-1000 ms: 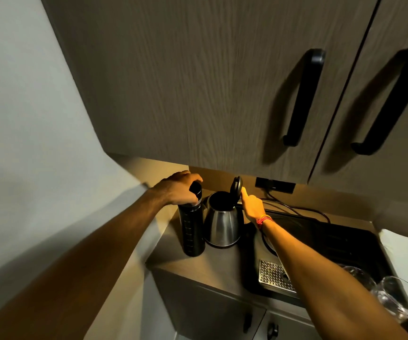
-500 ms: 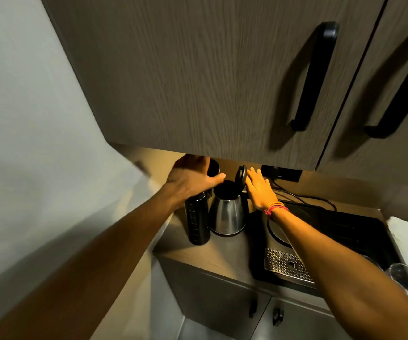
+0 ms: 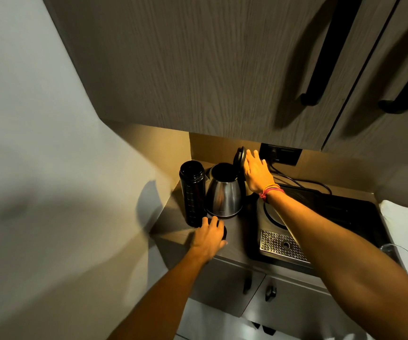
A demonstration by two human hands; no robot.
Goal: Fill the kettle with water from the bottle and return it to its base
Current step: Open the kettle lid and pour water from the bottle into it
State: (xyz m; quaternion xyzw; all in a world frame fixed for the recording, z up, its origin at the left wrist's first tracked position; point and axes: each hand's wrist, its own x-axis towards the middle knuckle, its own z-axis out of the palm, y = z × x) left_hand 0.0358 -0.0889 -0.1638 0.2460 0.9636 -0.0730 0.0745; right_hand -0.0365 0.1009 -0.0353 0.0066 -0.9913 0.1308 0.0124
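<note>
Kettle [image 3: 223,192]: stainless steel, upright on the wooden counter [image 3: 234,239], lid [image 3: 239,155] swung up and standing open at the rear of the mouth, dark interior showing. Just beyond the left fingertips and immediately left of the right fingers.

Bottle [image 3: 192,192]: black, tall, upright, mouth uncapped, touching or all but touching the kettle's left flank; cannot tell which. Just ahead of the left fingertips.

Left hand [image 3: 209,238]: palm down on the counter near its front edge, fingers [image 3: 212,223] curled loosely over a small dark round thing, probably the bottle cap [image 3: 223,233], only a sliver visible past the knuckles. Cannot tell whether gripped or merely covered.

Right hand [image 3: 256,171]: fingers [image 3: 253,155] extended and slightly spread, laid flat against the back of the raised lid, palm beside the kettle's handle side. Nothing enclosed; contact only along the fingertips. Red and yellow thread bands [image 3: 271,191] at the wrist.

Right of the right fingers: black wall socket [image 3: 280,154] with a cable [image 3: 303,184] running down to a black machine [image 3: 320,217] with a round plate and a perforated metal drip grille [image 3: 283,246]. Far right, beneath the right forearm, rim of a clear glass [image 3: 404,258]. Above the fingers, wood-grain wall cabinets [image 3: 198,69] with black bar handles [image 3: 325,50]. Below the left wrist, grey cupboard doors [image 3: 234,285] with small dark knobs.
</note>
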